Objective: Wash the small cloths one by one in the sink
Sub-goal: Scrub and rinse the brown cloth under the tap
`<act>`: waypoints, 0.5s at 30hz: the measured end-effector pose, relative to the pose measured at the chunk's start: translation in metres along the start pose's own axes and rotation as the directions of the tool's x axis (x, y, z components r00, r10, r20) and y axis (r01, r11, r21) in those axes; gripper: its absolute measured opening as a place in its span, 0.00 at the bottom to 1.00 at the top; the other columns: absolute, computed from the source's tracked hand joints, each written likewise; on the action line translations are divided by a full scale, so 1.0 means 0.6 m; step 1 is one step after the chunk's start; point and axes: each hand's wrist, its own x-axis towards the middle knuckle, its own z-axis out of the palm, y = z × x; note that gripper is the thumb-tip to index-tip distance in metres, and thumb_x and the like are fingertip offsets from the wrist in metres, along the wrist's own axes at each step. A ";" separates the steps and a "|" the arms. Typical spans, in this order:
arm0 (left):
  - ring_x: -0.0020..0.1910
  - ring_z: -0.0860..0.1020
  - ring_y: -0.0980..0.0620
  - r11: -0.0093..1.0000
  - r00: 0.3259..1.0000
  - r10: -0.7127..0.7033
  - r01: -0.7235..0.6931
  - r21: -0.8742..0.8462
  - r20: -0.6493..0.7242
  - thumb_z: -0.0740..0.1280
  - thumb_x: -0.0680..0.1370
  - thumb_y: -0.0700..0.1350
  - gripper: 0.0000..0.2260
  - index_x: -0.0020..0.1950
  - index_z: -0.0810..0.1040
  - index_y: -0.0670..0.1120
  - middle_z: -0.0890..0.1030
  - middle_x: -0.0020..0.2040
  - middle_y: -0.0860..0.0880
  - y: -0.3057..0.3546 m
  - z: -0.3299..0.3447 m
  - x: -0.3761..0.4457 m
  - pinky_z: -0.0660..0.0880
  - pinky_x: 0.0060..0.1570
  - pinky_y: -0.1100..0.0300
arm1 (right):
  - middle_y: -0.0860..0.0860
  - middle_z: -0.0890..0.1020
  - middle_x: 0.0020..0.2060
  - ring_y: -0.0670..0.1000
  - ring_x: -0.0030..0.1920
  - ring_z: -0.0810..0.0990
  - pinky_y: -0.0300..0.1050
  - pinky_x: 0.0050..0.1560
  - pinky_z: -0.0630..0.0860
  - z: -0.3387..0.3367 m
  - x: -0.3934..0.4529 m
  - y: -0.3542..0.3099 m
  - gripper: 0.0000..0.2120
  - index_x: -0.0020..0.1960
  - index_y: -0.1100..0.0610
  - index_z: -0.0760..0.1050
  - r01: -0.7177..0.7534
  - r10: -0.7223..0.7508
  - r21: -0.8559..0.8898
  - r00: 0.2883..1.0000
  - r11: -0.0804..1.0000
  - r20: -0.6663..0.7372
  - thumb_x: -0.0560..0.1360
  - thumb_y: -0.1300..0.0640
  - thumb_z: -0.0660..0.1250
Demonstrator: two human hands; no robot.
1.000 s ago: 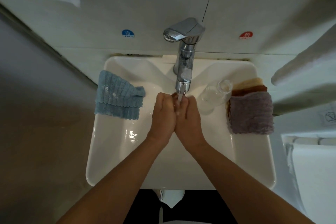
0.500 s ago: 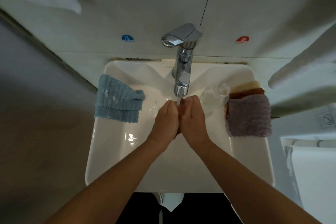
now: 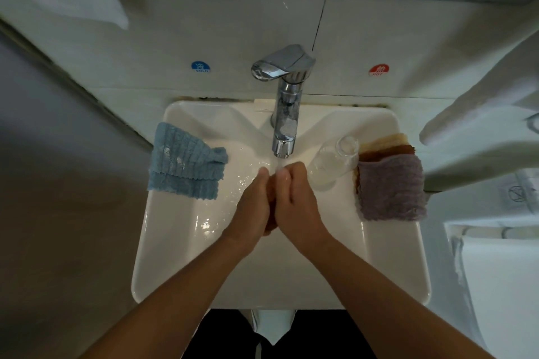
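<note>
Filling the middle of the view, the white sink (image 3: 180, 256) stands against a tiled wall (image 3: 204, 38), its rim carrying cloths on both sides. Along the far edge rises the chrome tap (image 3: 284, 114), its lever turned toward the left and its spout over the basin, with a thin stream of water falling from it. The left hand (image 3: 252, 207) and right hand (image 3: 294, 201) meet under that stream at the basin's centre, pressed palm to palm, fingers curled inward; a dark brownish sliver shows between them, which may be a cloth, but it cannot be told for certain what they hold. A purple cloth (image 3: 390, 186) lies folded on the right edge, on top of a brown cloth (image 3: 388, 150) and a tan cloth (image 3: 382, 139) whose far borders peek out behind it. A blue cloth (image 3: 183, 163) drapes over the left edge, one corner hanging into the basin. A clear bottle (image 3: 332, 163) lies tilted on the right slope of the basin, touching the purple cloth and just beside the right hand. On the wall, a blue sticker (image 3: 200, 66) marked COLD sits left of the tap and a red sticker (image 3: 379, 70) marked HOT sits right of it.
</note>
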 end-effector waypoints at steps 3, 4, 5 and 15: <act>0.35 0.84 0.49 1.000 0.991 -0.028 0.028 0.005 0.129 0.44 0.81 0.72 0.32 0.50 0.84 0.58 0.85 0.39 0.46 -0.017 -0.007 -0.021 0.77 0.26 0.58 | 0.44 0.76 0.35 0.43 0.33 0.76 0.40 0.35 0.72 -0.011 -0.029 0.017 0.08 0.48 0.46 0.67 -0.015 0.015 0.002 0.998 1.000 0.054 0.86 0.49 0.54; 0.37 0.85 0.46 1.000 0.992 -0.018 0.016 0.020 0.127 0.48 0.80 0.73 0.29 0.55 0.82 0.57 0.86 0.42 0.45 -0.027 -0.005 -0.030 0.78 0.26 0.55 | 0.46 0.78 0.36 0.44 0.33 0.77 0.42 0.35 0.73 -0.018 -0.034 0.021 0.08 0.50 0.48 0.68 -0.056 0.054 0.034 0.996 0.998 0.065 0.86 0.49 0.55; 0.37 0.85 0.44 1.000 0.995 -0.003 0.000 0.031 0.102 0.53 0.79 0.72 0.26 0.56 0.81 0.56 0.85 0.41 0.43 -0.038 -0.003 -0.037 0.79 0.26 0.54 | 0.48 0.79 0.38 0.46 0.34 0.79 0.43 0.36 0.75 -0.025 -0.041 0.025 0.07 0.51 0.48 0.70 -0.100 0.095 0.069 0.992 0.993 0.082 0.85 0.49 0.56; 0.35 0.80 0.44 0.991 0.993 0.053 -0.065 -0.112 -0.106 0.68 0.82 0.50 0.09 0.56 0.81 0.45 0.83 0.45 0.38 -0.036 -0.026 0.000 0.75 0.29 0.53 | 0.53 0.77 0.59 0.54 0.52 0.81 0.42 0.48 0.74 -0.107 0.003 0.145 0.33 0.68 0.57 0.66 -0.310 0.240 -0.133 0.893 0.941 -0.380 0.70 0.50 0.79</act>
